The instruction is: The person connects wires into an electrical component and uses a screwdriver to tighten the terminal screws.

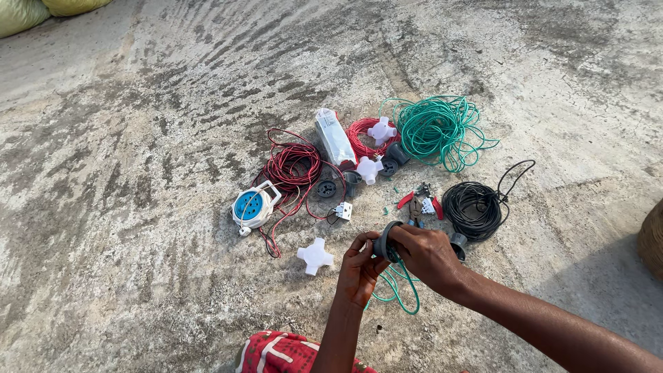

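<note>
Two bare hands meet low in the centre of the frame, both closed on one small dark grey round fitting [385, 243]; the left hand [359, 271] pinches its near edge with fingertips, while the right hand [427, 254] wraps over it from the right side. Short green wire [400, 290] loops down from the fitting, hanging just below the hands; whether it is fixed to the fitting I cannot tell.

Around them, on rough grey concrete ground [138, 207], lies a spread of electrical parts — a white cross-shaped junction piece [315, 256] just left of the hands, a black wire coil [474, 207] just above right, and red-handled pliers [414, 200] between that coil and the centre. Further up sit a big green wire coil [436, 131], a red wire coil [364, 137] with a white junction piece [381, 130] resting on it, and a clear plastic packet [334, 138] beside it; a red-and-black wire bundle [293, 167] lies left of centre, touching a white and blue cord reel [252, 206]. Small white switch plate [343, 211] sits near the bundle's lower right; red patterned cloth [283, 354] shows at the bottom edge.
</note>
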